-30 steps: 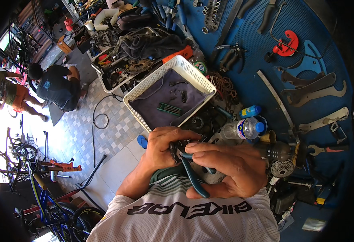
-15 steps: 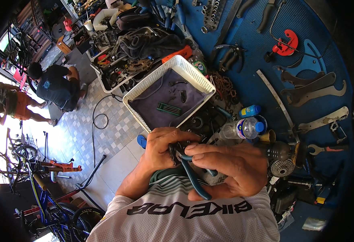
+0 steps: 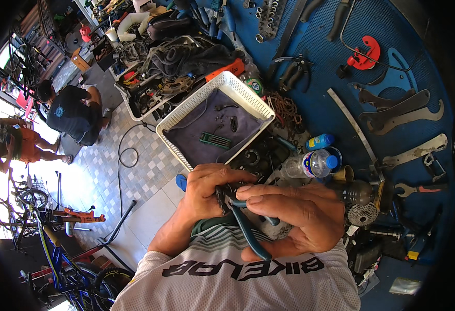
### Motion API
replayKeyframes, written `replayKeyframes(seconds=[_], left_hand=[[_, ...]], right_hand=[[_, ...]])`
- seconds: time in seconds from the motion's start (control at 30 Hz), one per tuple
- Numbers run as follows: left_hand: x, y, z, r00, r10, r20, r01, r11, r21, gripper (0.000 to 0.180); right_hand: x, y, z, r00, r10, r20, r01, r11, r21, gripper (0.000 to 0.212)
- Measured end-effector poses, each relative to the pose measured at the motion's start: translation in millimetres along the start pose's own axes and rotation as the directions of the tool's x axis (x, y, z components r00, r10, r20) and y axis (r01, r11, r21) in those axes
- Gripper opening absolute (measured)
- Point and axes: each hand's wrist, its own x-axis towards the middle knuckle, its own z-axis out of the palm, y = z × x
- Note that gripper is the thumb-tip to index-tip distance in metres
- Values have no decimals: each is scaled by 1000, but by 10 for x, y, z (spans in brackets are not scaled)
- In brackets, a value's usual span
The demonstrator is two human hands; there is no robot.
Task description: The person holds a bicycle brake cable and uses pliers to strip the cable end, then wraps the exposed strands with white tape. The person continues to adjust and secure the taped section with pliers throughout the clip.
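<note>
My left hand [image 3: 205, 193] is closed round a small dark metal part [image 3: 221, 197], mostly hidden by the fingers; I cannot make out its kind. In my right hand [image 3: 302, 215] is a pair of pliers [image 3: 249, 236] with teal handles spread apart, thumb against the lower handle and fingers over the other. The pliers' jaws meet the dark part beside my left fingers. Just beyond my hands stands a white plastic basket [image 3: 167, 146] lined with a purple-grey cloth [image 3: 191, 132]. On the cloth lie a green folding multi-tool [image 3: 215, 140] and several small dark parts.
A clear bottle [image 3: 318, 164] with a blue cap and a small blue bottle [image 3: 320, 141] stand right of the basket. Hand tools hang on a blue pegboard [image 3: 336, 114]. A cassette [image 3: 362, 213] is at right. Two people [image 3: 74, 114] and bicycles [image 3: 56, 254] are at left.
My hands and the pliers keep nearly the same pose. The surroundings have shifted slightly in view, and the person at far left has changed posture a little.
</note>
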Motion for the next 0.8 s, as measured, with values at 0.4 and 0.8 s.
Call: replayKeyframes(seconds=[0.4, 0.8], left_hand=[[-3, 33, 5, 1000, -23, -11, 23, 1000, 17, 19], [-47, 29, -31, 997, -81, 12, 81, 995, 53, 29]], right_hand=[[-3, -19, -21, 999, 18, 50, -18, 1000, -16, 73], [10, 26, 1, 999, 34, 39, -34, 999, -12, 77]])
